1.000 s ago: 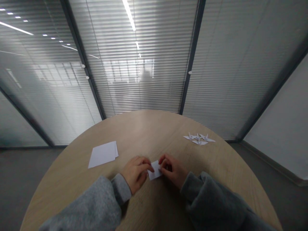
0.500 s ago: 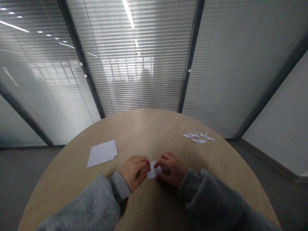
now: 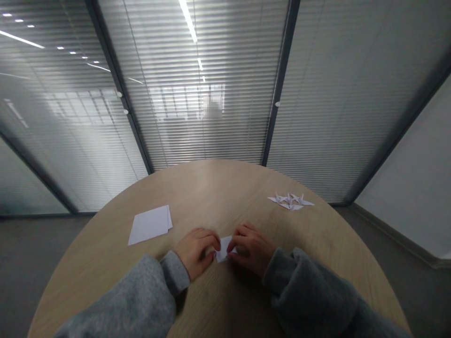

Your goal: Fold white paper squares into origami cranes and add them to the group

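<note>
A small folded piece of white paper point(image 3: 222, 252) lies on the round wooden table point(image 3: 211, 192) between my two hands. My left hand point(image 3: 198, 251) pinches its left edge with thumb and fingertips. On the opposite side, my right hand point(image 3: 252, 248) has its thumb and index finger closed together on the paper's right part. The fingers cover both sides of the paper, so its folds there are hidden.
White paper sheets point(image 3: 150, 225) lie stacked to the left of my hands. Several folded paper cranes point(image 3: 291, 202) sit together at the right back of the table. Behind the table stands a glass partition with blinds point(image 3: 211, 141).
My right index finger has drawn in toward the thumb, closing on the paper's right part. My left hand stays at the left edge.
</note>
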Demonstrator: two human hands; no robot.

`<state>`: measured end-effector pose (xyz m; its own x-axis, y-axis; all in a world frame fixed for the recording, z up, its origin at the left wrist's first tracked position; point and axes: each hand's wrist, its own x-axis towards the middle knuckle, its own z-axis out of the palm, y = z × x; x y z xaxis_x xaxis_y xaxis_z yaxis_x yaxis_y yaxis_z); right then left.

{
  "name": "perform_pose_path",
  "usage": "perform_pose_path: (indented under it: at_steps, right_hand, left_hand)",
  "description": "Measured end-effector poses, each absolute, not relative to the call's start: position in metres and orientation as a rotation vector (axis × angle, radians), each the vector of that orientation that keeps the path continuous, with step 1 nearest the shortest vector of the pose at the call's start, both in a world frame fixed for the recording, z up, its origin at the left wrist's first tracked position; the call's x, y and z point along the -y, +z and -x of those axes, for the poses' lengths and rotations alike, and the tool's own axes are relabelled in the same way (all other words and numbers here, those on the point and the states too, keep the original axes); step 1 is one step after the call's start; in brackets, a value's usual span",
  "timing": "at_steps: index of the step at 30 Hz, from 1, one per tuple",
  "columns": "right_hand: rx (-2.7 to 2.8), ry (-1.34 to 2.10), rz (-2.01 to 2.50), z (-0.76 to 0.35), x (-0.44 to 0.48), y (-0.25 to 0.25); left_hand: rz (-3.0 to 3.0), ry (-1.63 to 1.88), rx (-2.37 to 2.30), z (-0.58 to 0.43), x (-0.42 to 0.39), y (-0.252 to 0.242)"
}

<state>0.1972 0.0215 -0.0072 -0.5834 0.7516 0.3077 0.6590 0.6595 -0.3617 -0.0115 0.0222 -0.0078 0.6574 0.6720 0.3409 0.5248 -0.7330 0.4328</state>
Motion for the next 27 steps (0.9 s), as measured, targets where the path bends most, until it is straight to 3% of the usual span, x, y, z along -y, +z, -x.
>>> perform_pose_path:
  at_steps: [19, 27]
  right_hand:
    - [2.415, 0.407, 1.072, -0.1971, -0.0223, -0.0106]
    - [2.361, 0.487, 1.162, -0.1948, -0.0199, -0.0077]
  left_hand:
    - [-2.683, 0.535, -1.009, 0.0134, -0.0218, -0.002]
    - [-2.563, 0.676, -1.026, 0.0089, -0.0207, -0.0038]
